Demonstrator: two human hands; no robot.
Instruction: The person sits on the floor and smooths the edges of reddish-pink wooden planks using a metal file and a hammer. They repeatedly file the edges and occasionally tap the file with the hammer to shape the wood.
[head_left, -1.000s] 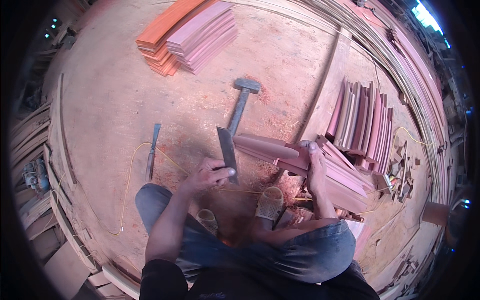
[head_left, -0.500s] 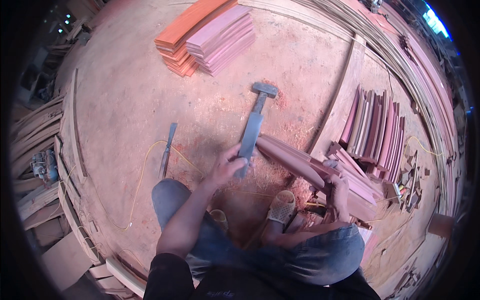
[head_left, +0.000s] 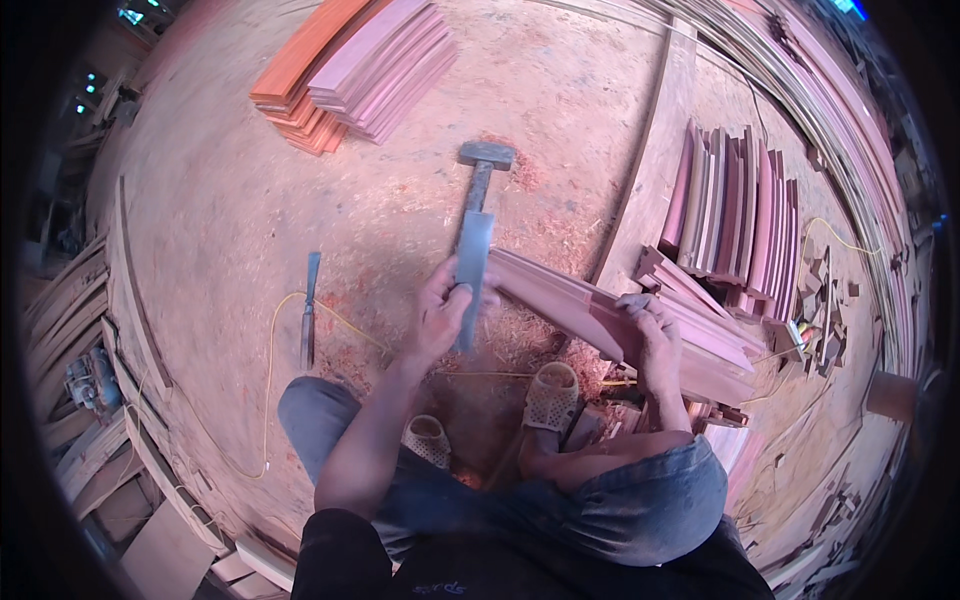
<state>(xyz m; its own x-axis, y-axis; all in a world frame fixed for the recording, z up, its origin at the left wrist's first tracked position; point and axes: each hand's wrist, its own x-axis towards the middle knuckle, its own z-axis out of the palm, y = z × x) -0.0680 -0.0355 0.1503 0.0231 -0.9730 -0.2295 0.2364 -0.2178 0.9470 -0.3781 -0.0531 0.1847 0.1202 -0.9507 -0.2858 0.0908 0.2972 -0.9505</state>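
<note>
Between the thumb and fingers of my left hand [head_left: 437, 312] is a flat grey bar [head_left: 471, 270], long and rectangular, tilted slightly off upright. Its lower part lies over my fingers, against the near end of a reddish moulded wood piece [head_left: 560, 295]. That piece slopes down to the right, with long grooves along it. My right hand [head_left: 652, 335] grips it at its right part, fingers curled over its upper edge. Just beyond the bar a hammer [head_left: 487, 156] lies on the floor, its handle partly hidden. A chisel [head_left: 309, 310] lies to the left.
Stacked orange boards [head_left: 300, 60] and pinkish boards [head_left: 390, 75] stand at the far left. Several curved strips [head_left: 735, 205] lean together at the right, beside a long plank [head_left: 655, 140]. A yellow cord [head_left: 270, 385] crosses the floor. Shavings and offcuts [head_left: 825, 315] lie about.
The view has shifted, so the floor things sit further left. My right hand has moved up a little and its fingers now lie over the wood's upper edge. My left hand keeps the bar.
</note>
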